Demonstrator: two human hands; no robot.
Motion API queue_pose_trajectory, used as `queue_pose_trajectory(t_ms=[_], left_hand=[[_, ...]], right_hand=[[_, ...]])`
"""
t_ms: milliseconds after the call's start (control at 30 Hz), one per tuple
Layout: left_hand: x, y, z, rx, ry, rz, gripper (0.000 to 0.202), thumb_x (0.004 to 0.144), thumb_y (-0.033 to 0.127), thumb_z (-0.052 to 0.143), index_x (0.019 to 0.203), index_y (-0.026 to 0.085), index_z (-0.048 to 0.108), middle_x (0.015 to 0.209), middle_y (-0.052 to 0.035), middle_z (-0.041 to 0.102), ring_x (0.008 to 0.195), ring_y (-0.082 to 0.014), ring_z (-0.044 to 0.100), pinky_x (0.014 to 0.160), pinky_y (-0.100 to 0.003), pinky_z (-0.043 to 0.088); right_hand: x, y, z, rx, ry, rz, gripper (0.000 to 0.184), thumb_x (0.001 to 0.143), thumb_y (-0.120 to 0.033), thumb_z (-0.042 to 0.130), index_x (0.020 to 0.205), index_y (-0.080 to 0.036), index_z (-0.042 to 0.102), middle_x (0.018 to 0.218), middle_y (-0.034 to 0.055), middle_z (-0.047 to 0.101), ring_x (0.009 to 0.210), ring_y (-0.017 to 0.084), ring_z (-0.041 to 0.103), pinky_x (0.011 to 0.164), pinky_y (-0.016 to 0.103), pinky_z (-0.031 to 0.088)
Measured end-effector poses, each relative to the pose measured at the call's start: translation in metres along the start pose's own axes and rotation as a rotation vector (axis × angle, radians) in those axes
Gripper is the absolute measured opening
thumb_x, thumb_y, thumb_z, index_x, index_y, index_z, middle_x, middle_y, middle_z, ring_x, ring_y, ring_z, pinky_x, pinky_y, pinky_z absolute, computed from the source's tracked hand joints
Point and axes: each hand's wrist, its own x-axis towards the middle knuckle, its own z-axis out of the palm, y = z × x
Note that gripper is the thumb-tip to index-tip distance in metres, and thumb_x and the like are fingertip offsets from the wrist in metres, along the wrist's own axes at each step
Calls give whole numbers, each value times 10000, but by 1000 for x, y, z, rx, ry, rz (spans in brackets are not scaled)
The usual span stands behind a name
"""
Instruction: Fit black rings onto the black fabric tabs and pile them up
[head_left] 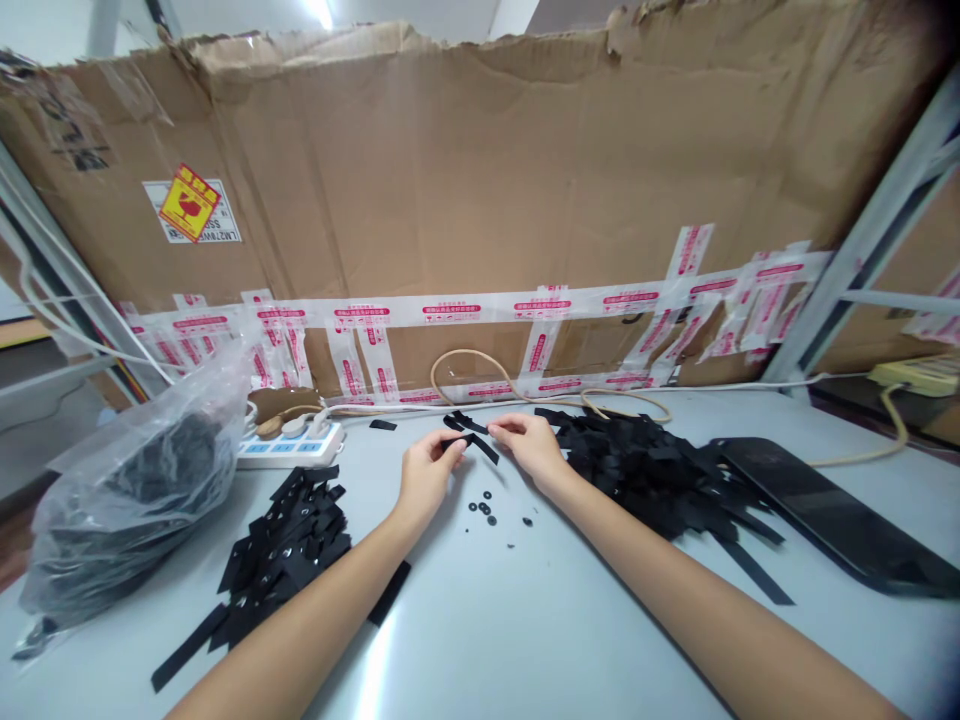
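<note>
My left hand (426, 472) and my right hand (531, 444) meet over the middle of the grey table (540, 640), both pinched on a short black strap (472, 434) held between them. Several small black rings (486, 508) lie on the table just below the hands. A heap of black straps (645, 470) sits right of my right wrist. A second heap of black straps (279, 560) lies left of my left forearm.
A clear plastic bag (127, 490) of black pieces stands at the left. A white power strip (292, 444) with cables lies behind it. A black tray (840, 520) rests at the right. A taped cardboard wall (480, 200) closes the back.
</note>
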Motion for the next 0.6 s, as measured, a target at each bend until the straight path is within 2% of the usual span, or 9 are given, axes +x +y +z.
queue_pose_trajectory(t_ms=[133, 233, 500, 600], left_hand=[[0, -3, 0, 62, -80, 30, 137, 654, 235, 640, 749, 138, 642, 520, 21, 566, 514, -109, 509, 548, -231, 396], [1, -6, 0, 88, -135, 39, 141, 662, 244, 638, 752, 136, 634, 560, 8, 585, 518, -109, 514, 554, -238, 407], [0, -5, 0, 109, -152, 43, 170, 662, 258, 650, 771, 139, 597, 594, -2, 600, 526, -110, 522, 567, -246, 423], [-2, -3, 0, 124, -148, 41, 153, 661, 246, 647, 765, 143, 600, 577, 3, 594, 522, -111, 523, 560, -242, 416]], right_hand=[[-2, -10, -4, 217, -98, 159, 124, 553, -217, 688, 648, -141, 669, 575, 5, 614, 522, 99, 494, 559, 256, 395], [-7, -17, -4, 259, -190, 236, 149, 530, -221, 711, 650, -140, 678, 598, 7, 617, 532, 88, 482, 543, 241, 369], [-10, -17, -4, 188, -286, 195, 122, 556, -224, 689, 638, -134, 683, 489, -29, 532, 475, 67, 381, 486, 235, 280], [-8, -13, -5, 182, -301, 206, 98, 557, -214, 684, 613, -134, 676, 489, -20, 533, 478, 71, 387, 481, 236, 280]])
